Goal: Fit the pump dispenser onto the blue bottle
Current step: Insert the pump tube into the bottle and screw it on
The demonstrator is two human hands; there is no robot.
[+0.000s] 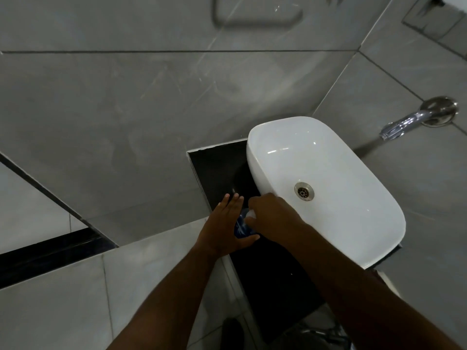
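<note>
The blue bottle (241, 227) stands on the dark counter, left of the basin, mostly hidden between my two hands. My left hand (226, 223) rests flat against the bottle's left side, fingers straight and together, thumb under its near side. My right hand (271, 218) is closed over the bottle's top, gripping the white pump dispenser (251, 215), of which only a small white part shows. Whether the pump sits fully in the bottle's neck is hidden.
A white oval basin (326, 183) with a metal drain (304, 191) sits on the black counter (273, 281) to the right. A chrome tap (414, 120) juts from the grey tiled wall at the right. Grey tiles surround the counter.
</note>
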